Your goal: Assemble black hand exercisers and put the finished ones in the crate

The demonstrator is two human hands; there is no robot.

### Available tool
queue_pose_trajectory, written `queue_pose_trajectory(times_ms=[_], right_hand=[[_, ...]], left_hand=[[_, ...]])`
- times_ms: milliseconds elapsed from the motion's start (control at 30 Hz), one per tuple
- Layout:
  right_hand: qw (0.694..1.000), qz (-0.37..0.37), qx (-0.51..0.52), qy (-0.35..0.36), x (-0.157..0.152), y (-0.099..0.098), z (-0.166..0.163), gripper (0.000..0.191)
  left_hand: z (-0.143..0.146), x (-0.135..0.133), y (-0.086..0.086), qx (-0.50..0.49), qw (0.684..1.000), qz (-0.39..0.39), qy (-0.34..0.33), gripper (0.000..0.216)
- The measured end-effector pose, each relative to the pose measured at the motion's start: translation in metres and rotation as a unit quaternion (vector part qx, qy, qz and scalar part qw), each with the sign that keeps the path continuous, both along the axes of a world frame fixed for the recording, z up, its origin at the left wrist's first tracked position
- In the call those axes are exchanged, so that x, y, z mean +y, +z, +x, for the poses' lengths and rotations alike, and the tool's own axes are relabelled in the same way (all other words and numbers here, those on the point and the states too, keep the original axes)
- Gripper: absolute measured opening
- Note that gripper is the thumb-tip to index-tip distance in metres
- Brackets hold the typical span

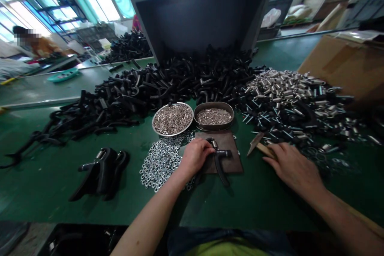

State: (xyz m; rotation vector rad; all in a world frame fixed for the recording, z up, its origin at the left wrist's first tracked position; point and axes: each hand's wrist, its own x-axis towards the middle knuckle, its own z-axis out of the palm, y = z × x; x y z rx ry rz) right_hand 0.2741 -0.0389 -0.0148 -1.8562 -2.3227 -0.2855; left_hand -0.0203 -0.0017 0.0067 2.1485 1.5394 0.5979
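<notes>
Gripped in the right hand (pixel 295 168) is a hammer (pixel 265 151), its head held just right of the plate (pixel 236 162); whether the table is touched by it cannot be told. On the plate, a black part (pixel 221 168) is pinched near its spring (pixel 214 144) by the left hand (pixel 196 155). If the hammer were swung off line, the left fingers could be struck, being set so close. If the pinch were loosened, the part could be turned askew, since its curved arm is laid past the plate's near edge.

The room is lit by windows (pixel 100 2), and 2 people (pixel 45 48) are partly seen. On the green table (pixel 255 208) are placed a tipped bin (pixel 204 16), a carton (pixel 345 62), a heap of black handles (pixel 126 92), piled springs (pixel 282 84) and, at left, a black cluster (pixel 103 172). Behind the plate, small metal pieces are held in a round dish (pixel 153 123) and an oval tin (pixel 213 127). Nuts (pixel 162 164) are strewn to its left.
</notes>
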Motion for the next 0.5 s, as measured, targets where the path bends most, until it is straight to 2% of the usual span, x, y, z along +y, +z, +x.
queue_pose_trajectory(times_ms=[133, 233, 300, 400, 500], right_hand=[[0.998, -0.002, -0.016, -0.06, -0.021, -0.018, 0.021, 0.024], [0.996, -0.023, 0.044, -0.072, -0.018, -0.01, 0.012, 0.026], [0.99, -0.052, 0.127, -0.04, -0.01, 0.007, -0.004, 0.029], [0.961, -0.07, 0.264, 0.05, 0.006, 0.032, -0.038, 0.036], [0.942, -0.09, 0.303, 0.114, 0.02, 0.039, -0.067, 0.04]], left_hand=[[0.002, 0.0, 0.001, 0.077, 0.996, 0.045, -0.023, 0.009], [0.004, -0.003, 0.001, 0.148, 0.983, 0.092, -0.056, 0.014], [0.006, -0.006, -0.001, 0.175, 0.976, 0.109, -0.073, 0.017], [0.005, -0.008, -0.005, 0.165, 0.977, 0.118, -0.065, 0.018], [0.004, -0.011, -0.011, 0.139, 0.982, 0.123, -0.044, 0.019]])
